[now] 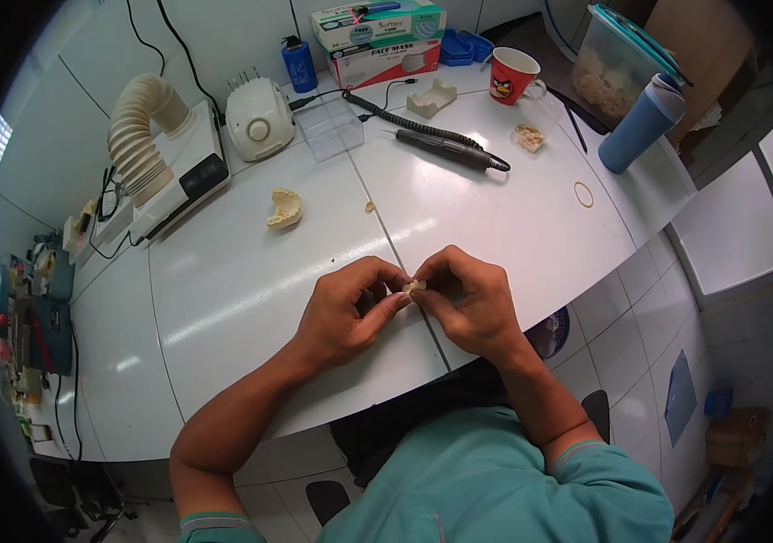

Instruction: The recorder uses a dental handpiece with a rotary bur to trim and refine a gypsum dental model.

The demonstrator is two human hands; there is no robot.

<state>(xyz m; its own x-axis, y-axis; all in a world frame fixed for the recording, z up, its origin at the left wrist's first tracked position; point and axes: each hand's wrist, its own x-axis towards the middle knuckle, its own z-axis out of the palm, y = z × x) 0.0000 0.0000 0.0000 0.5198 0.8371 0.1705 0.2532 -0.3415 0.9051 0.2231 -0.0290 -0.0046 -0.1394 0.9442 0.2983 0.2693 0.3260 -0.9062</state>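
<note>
Close to the table's front edge, my left hand (355, 303) and my right hand (474, 303) meet with their fingertips pinched together. Between them is a small cream, tooth-like piece (414, 287), gripped from both sides and partly covered by the fingers. Farther off to the left lies a cream dental cast (284, 210), curved like a jaw. A tiny yellowish piece (370, 207) rests on the table beyond my hands. A dark rotary handpiece (445, 150) with a coiled cord lies beyond my right hand, apart from it.
Back left stand a white machine with a ribbed hose (140, 136) and a white control unit (260, 122). Behind are a clear tray (330, 131), boxes (384, 61) and a red mug (511, 77). At right are a small tub of pieces (528, 138), a rubber band (583, 195) and a blue bottle (637, 128).
</note>
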